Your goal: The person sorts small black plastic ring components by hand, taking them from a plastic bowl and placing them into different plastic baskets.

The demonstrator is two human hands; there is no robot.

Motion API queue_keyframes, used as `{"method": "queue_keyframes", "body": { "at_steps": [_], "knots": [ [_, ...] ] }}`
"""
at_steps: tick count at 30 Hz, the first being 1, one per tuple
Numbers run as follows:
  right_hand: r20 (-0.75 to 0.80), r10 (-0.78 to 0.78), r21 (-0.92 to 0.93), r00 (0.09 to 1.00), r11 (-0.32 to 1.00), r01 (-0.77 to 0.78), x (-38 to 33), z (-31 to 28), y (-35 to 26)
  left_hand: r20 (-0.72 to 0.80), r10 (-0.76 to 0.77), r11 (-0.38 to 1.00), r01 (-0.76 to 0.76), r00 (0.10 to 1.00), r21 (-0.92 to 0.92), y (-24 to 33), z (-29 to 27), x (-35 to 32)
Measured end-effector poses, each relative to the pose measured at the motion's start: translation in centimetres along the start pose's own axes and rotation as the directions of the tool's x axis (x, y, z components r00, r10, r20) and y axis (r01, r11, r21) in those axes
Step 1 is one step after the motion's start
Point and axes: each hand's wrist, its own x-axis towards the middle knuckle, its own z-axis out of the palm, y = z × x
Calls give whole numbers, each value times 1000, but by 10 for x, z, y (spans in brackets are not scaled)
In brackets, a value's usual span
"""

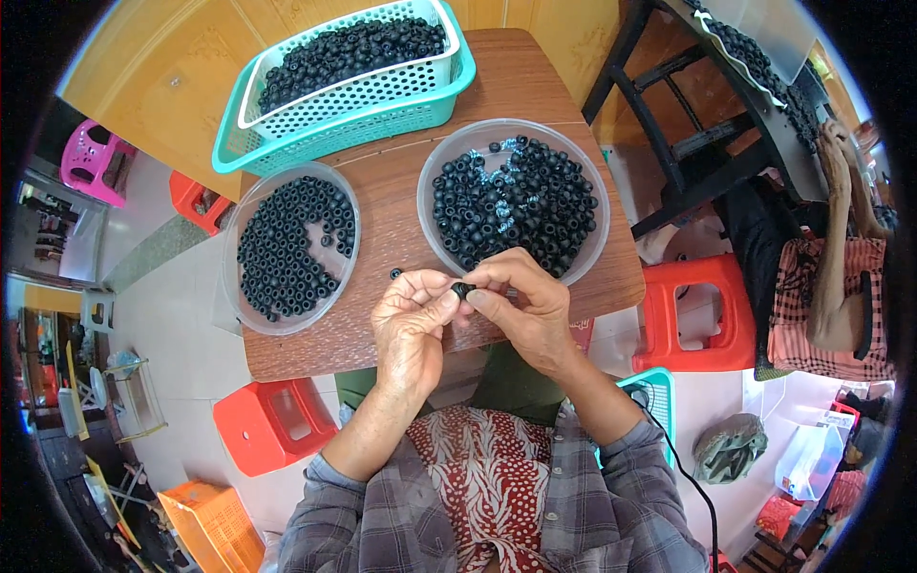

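Above the near edge of the brown table point(315, 361), a small black ring-shaped part point(463, 289) is pinched between the fingertips of both hands. My left hand point(413, 329) is closed on one side of it, my right hand point(527, 307) on the other. Just beyond my right hand stands a round clear tub point(427, 203) of similar black parts, with blue-white strands point(503, 206) lying among them. To the left, a shallower clear tub point(356, 224) holds more, many with their holes facing up. One loose black part point(395, 273) rests on the tabletop near my left fingers.
A white basket point(358, 94) full of black parts sits inside a teal basket point(344, 141) at the back. Red stools point(277, 425) point(695, 310) flank the table. At the right, another person's arms point(841, 210) reach toward a dark table point(755, 105) with more black parts.
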Motion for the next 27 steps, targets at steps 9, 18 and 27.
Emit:
{"method": "queue_keyframes", "body": {
  "at_steps": [9,18,27],
  "knots": [
    [-2,-78,-129,997,989,78,-1,-1,2,-13,30,998,-29,999,53,-4,0,2],
    [-61,71,-40,996,996,-74,-2,3,0,-15,73,992,-71,997,102,-5,6,-1],
    [39,-491,-555,870,714,427,-4,9,-1,-109,54,998,-49,993,50,1,12,-8]
  ]
}}
